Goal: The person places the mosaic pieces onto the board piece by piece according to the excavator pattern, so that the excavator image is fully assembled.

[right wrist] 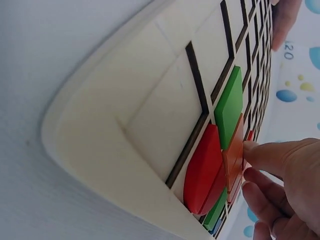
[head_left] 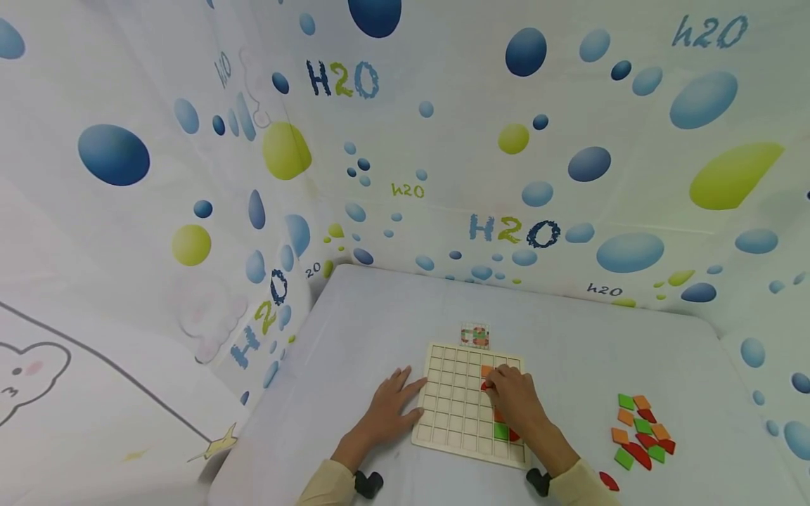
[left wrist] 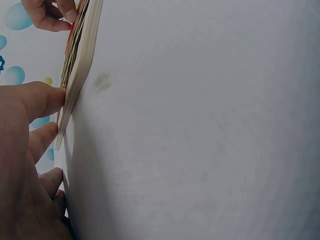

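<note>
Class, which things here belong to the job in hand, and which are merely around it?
Likely part of the job:
wooden grid board
coloured tiles on it
loose tiles beside it
small picture card

Merely around it:
table
patterned wall

You face a white back wall (head_left: 455, 154) printed with blue spots (head_left: 525, 52), yellow-green spots (head_left: 512, 138) and H2O lettering (head_left: 509, 230). At your left, a white side wall (head_left: 145, 211) carries matching print, a line-drawn cartoon figure (head_left: 31, 383) and a yellow star (head_left: 221, 444). Below you, a white tabletop (head_left: 373, 316) extends toward the back wall under soft light.
</note>
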Demonstrator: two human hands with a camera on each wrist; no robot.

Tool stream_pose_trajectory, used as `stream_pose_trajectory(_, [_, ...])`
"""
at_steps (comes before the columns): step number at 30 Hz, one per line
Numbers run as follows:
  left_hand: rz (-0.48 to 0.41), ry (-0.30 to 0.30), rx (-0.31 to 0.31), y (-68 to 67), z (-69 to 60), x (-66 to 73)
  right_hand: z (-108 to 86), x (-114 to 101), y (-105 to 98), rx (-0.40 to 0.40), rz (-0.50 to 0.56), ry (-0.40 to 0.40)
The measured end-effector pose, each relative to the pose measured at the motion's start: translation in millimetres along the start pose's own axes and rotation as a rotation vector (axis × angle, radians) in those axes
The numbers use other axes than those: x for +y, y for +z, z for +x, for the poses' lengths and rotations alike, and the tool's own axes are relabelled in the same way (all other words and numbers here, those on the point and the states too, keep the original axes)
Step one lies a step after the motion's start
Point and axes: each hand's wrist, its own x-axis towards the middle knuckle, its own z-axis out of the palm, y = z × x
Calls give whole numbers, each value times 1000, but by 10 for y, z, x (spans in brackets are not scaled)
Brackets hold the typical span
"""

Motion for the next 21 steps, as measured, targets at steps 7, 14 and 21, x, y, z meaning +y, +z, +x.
stream_pose_trajectory(7, [-10, 2, 1, -6, 11, -1, -63, 13, -53, -43, 37, 60])
stream_pose_trajectory(14, [-18, -13, -12, -11, 13, 11, -187, 236, -227, -80, 151, 259])
stream_pose_trajectory(21, [-15, -7, -3, -18, 17, 12, -402, 764, -549, -60, 185, 435])
